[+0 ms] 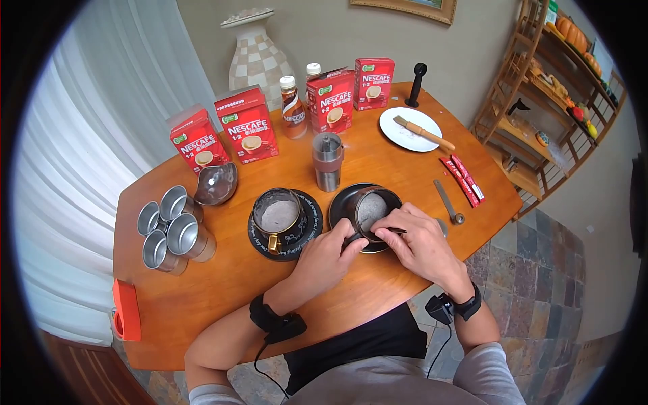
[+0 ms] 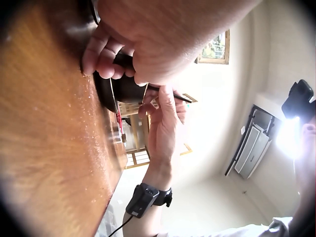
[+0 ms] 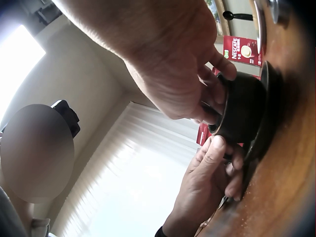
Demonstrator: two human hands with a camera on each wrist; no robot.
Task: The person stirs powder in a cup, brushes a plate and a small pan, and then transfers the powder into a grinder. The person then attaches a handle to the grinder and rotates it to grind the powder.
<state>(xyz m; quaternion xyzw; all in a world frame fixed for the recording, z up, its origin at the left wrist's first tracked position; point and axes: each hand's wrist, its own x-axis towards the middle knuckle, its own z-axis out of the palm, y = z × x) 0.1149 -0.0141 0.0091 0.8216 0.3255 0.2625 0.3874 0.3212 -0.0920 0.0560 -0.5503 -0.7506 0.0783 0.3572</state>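
Note:
In the head view, a dark cup (image 1: pixel 372 202) with greyish-white contents stands on a black saucer (image 1: pixel 337 202). At its near left side my left hand (image 1: pixel 325 256) grips the cup's handle (image 1: pixel 354 237). My right hand (image 1: pixel 422 246) is over the near right rim, pinching a thin dark utensil (image 2: pixel 178 95) whose slim end sticks out past the fingers; its lower end is hidden. From the right wrist view, the right fingers (image 3: pixel 217 91) reach in over the cup's rim. A second black-and-gold cup (image 1: pixel 278 214) with similar contents sits on a lettered saucer (image 1: pixel 314 223) to the left.
Behind the cups stands a steel grinder (image 1: pixel 327 165). Several metal cups (image 1: pixel 191 236) and a dark bowl (image 1: pixel 216 183) are at left, red Nescafe boxes (image 1: pixel 248 128) and a bottle (image 1: pixel 293 111) behind. Right: a brush (image 1: pixel 425 131) on a white plate (image 1: pixel 398 137), a measuring spoon (image 1: pixel 448 202), red sachets (image 1: pixel 464 181).

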